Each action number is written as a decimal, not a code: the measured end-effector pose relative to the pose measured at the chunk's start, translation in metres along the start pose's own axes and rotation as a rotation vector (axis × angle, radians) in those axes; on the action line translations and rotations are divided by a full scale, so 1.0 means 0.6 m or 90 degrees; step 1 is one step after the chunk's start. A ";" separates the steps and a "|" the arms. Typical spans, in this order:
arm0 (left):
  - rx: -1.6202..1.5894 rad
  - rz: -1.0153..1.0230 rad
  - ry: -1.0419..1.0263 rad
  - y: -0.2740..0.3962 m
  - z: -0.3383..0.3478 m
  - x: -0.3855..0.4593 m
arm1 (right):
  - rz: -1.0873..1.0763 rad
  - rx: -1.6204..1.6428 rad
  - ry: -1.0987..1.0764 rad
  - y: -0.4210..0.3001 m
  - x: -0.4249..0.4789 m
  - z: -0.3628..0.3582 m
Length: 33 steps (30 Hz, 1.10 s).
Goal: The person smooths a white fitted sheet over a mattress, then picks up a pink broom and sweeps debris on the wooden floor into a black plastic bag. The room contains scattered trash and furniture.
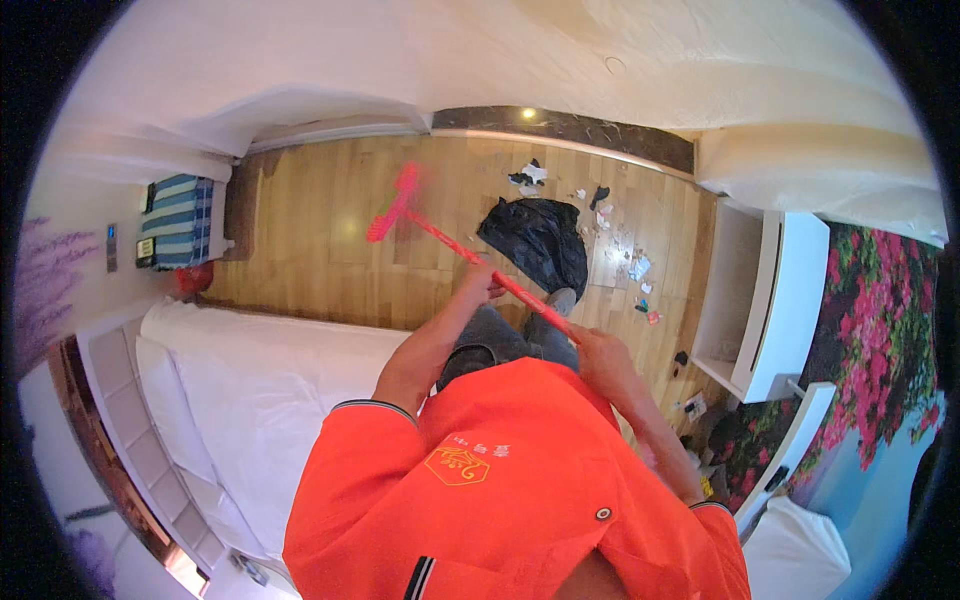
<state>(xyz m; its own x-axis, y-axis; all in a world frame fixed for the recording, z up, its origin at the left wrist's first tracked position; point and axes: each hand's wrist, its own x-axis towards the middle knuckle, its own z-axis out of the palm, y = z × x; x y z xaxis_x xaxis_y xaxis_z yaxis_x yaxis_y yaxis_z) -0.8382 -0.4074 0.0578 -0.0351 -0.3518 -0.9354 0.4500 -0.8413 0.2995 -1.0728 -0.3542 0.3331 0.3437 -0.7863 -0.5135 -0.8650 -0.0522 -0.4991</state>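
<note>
A broom with a red handle (517, 287) runs diagonally in front of me, and its pink bristle head (397, 201) is over the wooden floor at the far left, slightly blurred. Partway along the handle, my left hand (480, 283) is wrapped around it. My right hand (600, 352) grips it near its upper end, close to my waist. Beyond the handle a crumpled black plastic bag (536, 236) lies on the floor, beside my shoe (561, 301). Crumpled white paper (534, 172), a black scrap (599, 197) and a light-blue wrapper (639, 268) are scattered around the bag.
A bed with white sheets (285, 367) borders the floor on the left. Past it stand a nightstand with a blue striped cloth (178, 217) and a red bin (193, 277). On the right are a white cabinet (787, 307) and more small litter (694, 406).
</note>
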 end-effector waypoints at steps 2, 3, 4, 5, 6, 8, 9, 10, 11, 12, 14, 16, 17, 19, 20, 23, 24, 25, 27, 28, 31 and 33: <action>-0.029 0.040 0.020 -0.009 -0.051 0.020 | -0.016 0.033 -0.107 0.013 0.026 -0.012; -0.048 0.059 0.026 -0.013 -0.064 0.028 | -0.022 0.042 -0.161 0.019 0.035 -0.019; -0.051 0.069 0.052 -0.007 -0.061 0.034 | -0.046 0.052 -0.138 0.022 0.043 -0.026; -0.054 0.078 0.078 0.003 -0.058 0.041 | -0.069 0.062 -0.116 0.021 0.053 -0.030; -0.056 0.087 0.106 0.015 -0.055 0.049 | -0.094 0.075 -0.093 0.021 0.063 -0.033; -0.110 0.113 0.170 0.006 -0.144 0.120 | -0.178 0.067 -0.092 0.011 0.101 -0.008; -0.141 0.126 0.204 0.000 -0.185 0.144 | -0.223 0.062 -0.095 -0.002 0.127 0.002; -0.153 0.162 0.197 0.028 -0.146 0.137 | -0.185 0.020 -0.103 -0.007 0.149 -0.001; -0.165 0.198 0.192 0.062 -0.116 0.125 | -0.174 0.013 -0.080 -0.005 0.177 0.002; -0.176 0.231 0.192 0.089 -0.093 0.101 | -0.163 0.011 -0.062 -0.004 0.200 0.011; -0.163 0.233 0.198 0.122 -0.111 0.092 | -0.166 0.012 -0.048 -0.035 0.234 0.019; -0.152 0.239 0.205 0.178 -0.143 0.110 | -0.170 0.024 -0.022 -0.084 0.269 0.012; -0.144 0.238 0.204 0.201 -0.154 0.123 | -0.181 0.008 -0.017 -0.095 0.292 0.021; -0.131 0.231 0.209 0.239 -0.148 0.141 | -0.191 -0.019 -0.002 -0.099 0.341 0.045; -0.124 0.225 0.216 0.263 -0.136 0.146 | -0.175 -0.045 0.008 -0.099 0.365 0.054; -0.126 0.173 0.147 0.275 -0.173 0.204 | -0.150 -0.097 0.003 -0.113 0.400 0.076; -0.124 0.150 0.095 0.276 -0.169 0.217 | -0.130 -0.104 -0.001 -0.114 0.411 0.071; -0.122 0.136 0.086 0.268 -0.160 0.229 | -0.110 -0.109 -0.006 -0.114 0.415 0.068; -0.116 0.109 0.067 0.246 -0.126 0.246 | -0.044 -0.106 -0.035 -0.092 0.399 0.055; -0.113 0.107 0.080 0.235 -0.107 0.251 | -0.017 -0.102 -0.046 -0.083 0.389 0.043; -0.031 0.130 0.130 0.165 -0.046 0.274 | 0.034 -0.097 -0.046 -0.050 0.328 0.019; 0.027 0.117 0.134 0.129 0.025 0.261 | 0.086 -0.058 -0.041 -0.006 0.287 0.011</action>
<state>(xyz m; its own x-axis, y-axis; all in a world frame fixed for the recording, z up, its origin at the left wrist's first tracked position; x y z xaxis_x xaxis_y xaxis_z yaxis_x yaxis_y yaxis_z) -0.8221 -0.5338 -0.0628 0.2316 -0.4109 -0.8818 0.3940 -0.7891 0.4712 -1.0080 -0.4855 0.2416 0.2419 -0.7493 -0.6165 -0.9336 -0.0068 -0.3581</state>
